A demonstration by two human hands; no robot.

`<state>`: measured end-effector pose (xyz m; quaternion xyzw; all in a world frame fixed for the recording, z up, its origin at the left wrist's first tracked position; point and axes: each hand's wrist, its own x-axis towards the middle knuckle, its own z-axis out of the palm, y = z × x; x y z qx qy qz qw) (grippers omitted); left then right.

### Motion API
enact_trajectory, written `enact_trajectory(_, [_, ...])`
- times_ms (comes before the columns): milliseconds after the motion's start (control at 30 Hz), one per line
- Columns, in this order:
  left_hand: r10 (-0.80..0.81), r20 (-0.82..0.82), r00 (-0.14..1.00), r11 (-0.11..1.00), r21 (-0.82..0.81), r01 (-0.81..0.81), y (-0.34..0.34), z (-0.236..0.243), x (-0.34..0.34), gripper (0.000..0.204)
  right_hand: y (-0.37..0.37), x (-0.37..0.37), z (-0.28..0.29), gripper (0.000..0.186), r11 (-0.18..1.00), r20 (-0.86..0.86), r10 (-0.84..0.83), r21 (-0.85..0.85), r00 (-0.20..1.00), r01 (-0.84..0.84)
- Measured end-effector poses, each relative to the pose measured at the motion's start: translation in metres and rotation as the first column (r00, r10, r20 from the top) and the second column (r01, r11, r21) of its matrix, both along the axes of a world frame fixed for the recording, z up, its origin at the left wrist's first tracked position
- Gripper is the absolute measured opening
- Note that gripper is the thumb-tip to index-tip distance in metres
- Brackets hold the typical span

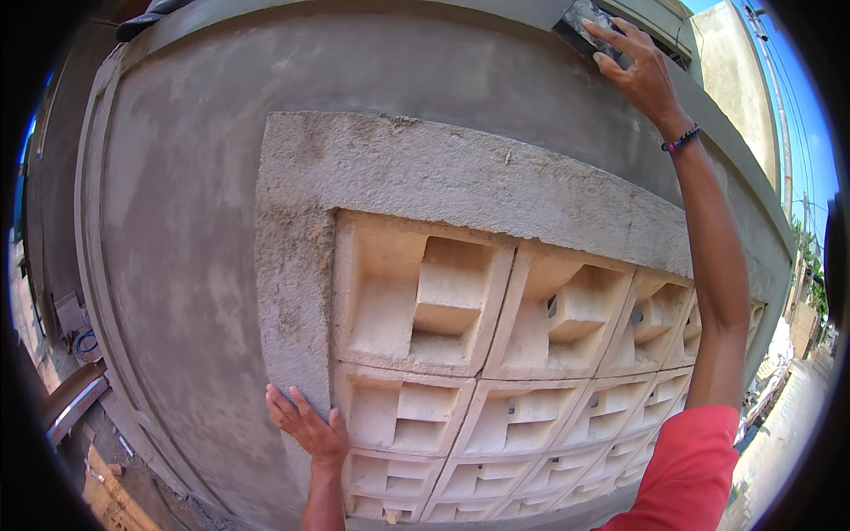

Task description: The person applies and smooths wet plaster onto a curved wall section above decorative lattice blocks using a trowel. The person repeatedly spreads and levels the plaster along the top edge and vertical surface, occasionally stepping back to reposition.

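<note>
Dark plaster-rubbing block [575, 34] is right at the top of the frame, right of center, up against the high part of the grey plastered wall [195, 265]. Could be a sponge or a float, can't tell at this angle. The right hand [642, 71] has it clamped, fingers over the face we can see and the thumb along the lower edge. The left hand [312, 434] is bottom center-left, empty, fingers a bit apart, laid on the rough cement border [460, 168], looks like a brace.

My read: this is the smoothing step, working the upper plaster. Next move probably calls for steady, even pressure along that top strip, without gouging it.

Surface-wise, the plaster is patchy, lighter and darker grey, fairly smooth. The border is way coarser and paler, with a ragged top edge. Inside it, center to lower right, is a grid of cream breeze blocks [452, 274] with stepped openings.

Not really a room, it's outdoors: blue sky and a utility pole [786, 142] upper right, sunlit street [788, 442] lower right, coiled blue hose or cable [86, 342] far left.
</note>
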<state>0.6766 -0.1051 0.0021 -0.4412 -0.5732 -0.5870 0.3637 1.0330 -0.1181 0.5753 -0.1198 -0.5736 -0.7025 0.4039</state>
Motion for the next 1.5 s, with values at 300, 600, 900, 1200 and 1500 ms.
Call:
enact_trajectory(300, [-0.005, -0.027, 1.000, 1.000, 0.016, 0.005, 0.004, 0.002, 0.007, 0.064, -0.003, 0.025, 0.019, 0.043, 0.999, -0.141, -0.030, -0.037, 0.990, 0.025])
enact_trajectory(600, [-0.009, -0.018, 1.000, 0.999, 0.031, 0.010, 0.008, 0.003, 0.010, 0.065, -0.015, 0.048, 0.028, 0.042, 0.983, -0.284, 0.025, -0.168, 0.958, -0.076])
enact_trajectory(900, [0.002, -0.012, 1.000, 1.000, 0.013, -0.002, 0.007, 0.003, 0.010, 0.065, -0.021, 0.105, 0.030, 0.046, 0.941, -0.468, 0.084, -0.253, 0.880, -0.224])
enact_trajectory(1200, [0.002, -0.002, 1.000, 1.000, 0.009, -0.002, 0.005, 0.004, 0.009, 0.064, -0.029, 0.174, -0.008, 0.043, 0.971, -0.453, 0.014, -0.205, 0.892, -0.119])
enact_trajectory(1500, [0.042, -0.036, 0.998, 0.999, 0.009, -0.042, 0.006, 0.002, 0.004, 0.064, -0.023, 0.097, -0.019, 0.046, 0.991, -0.137, -0.062, -0.122, 0.989, 0.046])
